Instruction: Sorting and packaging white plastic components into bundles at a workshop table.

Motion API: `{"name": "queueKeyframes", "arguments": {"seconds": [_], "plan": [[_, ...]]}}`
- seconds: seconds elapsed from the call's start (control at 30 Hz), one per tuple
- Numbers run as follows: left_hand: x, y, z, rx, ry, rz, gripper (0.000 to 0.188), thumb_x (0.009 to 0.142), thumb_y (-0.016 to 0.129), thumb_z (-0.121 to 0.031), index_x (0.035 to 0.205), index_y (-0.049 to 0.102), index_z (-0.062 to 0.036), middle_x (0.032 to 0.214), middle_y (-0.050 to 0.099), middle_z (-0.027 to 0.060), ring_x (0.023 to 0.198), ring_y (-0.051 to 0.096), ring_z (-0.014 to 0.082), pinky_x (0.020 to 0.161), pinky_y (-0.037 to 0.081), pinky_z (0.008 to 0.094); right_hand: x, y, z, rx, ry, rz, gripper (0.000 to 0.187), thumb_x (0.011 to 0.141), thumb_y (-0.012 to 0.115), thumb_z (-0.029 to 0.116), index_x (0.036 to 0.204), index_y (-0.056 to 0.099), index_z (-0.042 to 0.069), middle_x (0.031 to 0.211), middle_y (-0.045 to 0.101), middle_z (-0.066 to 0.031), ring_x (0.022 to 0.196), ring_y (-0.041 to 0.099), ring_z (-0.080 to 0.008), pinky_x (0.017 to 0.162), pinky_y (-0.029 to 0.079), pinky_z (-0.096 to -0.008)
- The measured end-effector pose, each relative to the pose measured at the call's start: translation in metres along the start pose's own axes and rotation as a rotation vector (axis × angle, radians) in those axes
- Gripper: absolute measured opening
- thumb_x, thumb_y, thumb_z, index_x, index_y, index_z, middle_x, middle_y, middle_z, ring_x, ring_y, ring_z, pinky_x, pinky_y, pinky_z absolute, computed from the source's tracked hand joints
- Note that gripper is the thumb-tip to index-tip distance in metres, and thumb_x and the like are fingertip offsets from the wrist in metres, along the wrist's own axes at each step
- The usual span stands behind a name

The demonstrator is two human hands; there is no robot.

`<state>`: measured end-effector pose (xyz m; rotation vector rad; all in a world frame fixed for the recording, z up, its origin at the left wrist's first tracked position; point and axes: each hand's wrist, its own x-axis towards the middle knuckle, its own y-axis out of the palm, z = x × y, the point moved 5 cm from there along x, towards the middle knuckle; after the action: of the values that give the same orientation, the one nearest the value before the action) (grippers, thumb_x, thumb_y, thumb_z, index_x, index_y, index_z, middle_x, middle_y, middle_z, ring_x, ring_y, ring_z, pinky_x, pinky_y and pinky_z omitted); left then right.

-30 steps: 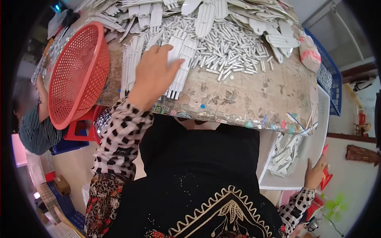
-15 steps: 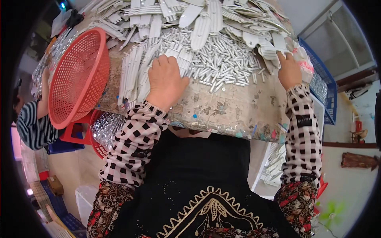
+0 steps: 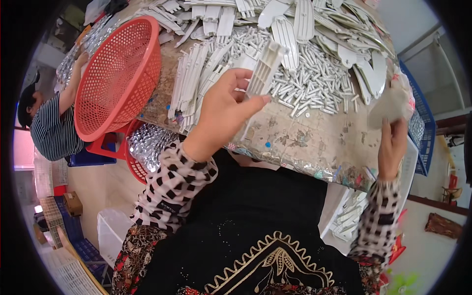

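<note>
My left hand [image 3: 221, 110] is closed on a long white plastic piece [image 3: 264, 69], its thumb and fingers pinching the lower end. Crosswise ribs divide that piece into small compartments, and it is raised and tilted above the table. At the right edge of the table, my right hand [image 3: 392, 142] grips a flat, pale plastic plate [image 3: 385, 109] with rounded edges, blurred by motion. Between the hands lies a heap of small silvery pins [image 3: 317, 86]. Beside my left hand, narrow white plastic strips [image 3: 189, 81] lie in a row.
A pile of white plastic plates [image 3: 339, 34] covers the far side of the worn table [image 3: 305, 140]. At left, a red mesh basket [image 3: 115, 78] stands tilted near a person in a striped shirt [image 3: 56, 130]. A blue crate [image 3: 418, 118] stands off the right edge.
My left hand has lifted the ribbed piece off the stack and drawn it nearer. My right hand has pulled a flat plate back from the pile. The view has shifted somewhat.
</note>
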<state>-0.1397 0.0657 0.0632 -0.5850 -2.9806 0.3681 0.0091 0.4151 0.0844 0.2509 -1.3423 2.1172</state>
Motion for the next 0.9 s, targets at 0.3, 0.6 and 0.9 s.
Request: {"name": "queueKeyframes", "arguments": {"seconds": [0.3, 0.6, 0.9], "plan": [[-0.012, 0.065, 0.013, -1.208, -0.434, 0.585, 0.041, 0.099, 0.041, -0.021, 0.134, 0.04, 0.0, 0.102, 0.062, 0.0154, 0.081, 0.062, 0.0218, 0.072, 0.052, 0.0325, -0.104, 0.011, -0.021, 0.311, 0.924, 0.329, 0.027, 0.092, 0.066, 0.026, 0.094, 0.053, 0.002, 0.078, 0.063, -0.0095, 0.059, 0.06, -0.0133, 0.047, 0.045, -0.0245], [-0.033, 0.104, 0.003, -1.368, -0.483, 0.968, 0.058, 0.098, 0.037, -0.057, 0.134, 0.043, -0.0117, 0.075, 0.055, 0.0026, 0.054, 0.045, 0.0073, 0.05, 0.04, 0.0209, -0.065, 0.02, 0.012, -0.236, -0.349, 0.64, 0.057, 0.071, 0.073, 0.016, 0.125, 0.057, 0.007, 0.118, 0.054, -0.017, 0.116, 0.048, -0.0345, 0.097, 0.04, -0.041], [-0.029, 0.098, 0.006, -1.252, -0.429, 0.697, 0.045, 0.1, 0.045, -0.04, 0.128, 0.049, -0.0053, 0.096, 0.062, 0.0098, 0.063, 0.046, 0.0092, 0.056, 0.041, 0.0226, -0.074, 0.006, 0.09, 0.283, -0.175, 0.307, 0.051, 0.078, 0.069, 0.008, 0.126, 0.054, -0.002, 0.106, 0.053, -0.0151, 0.094, 0.051, -0.0272, 0.083, 0.041, -0.0334]]}}
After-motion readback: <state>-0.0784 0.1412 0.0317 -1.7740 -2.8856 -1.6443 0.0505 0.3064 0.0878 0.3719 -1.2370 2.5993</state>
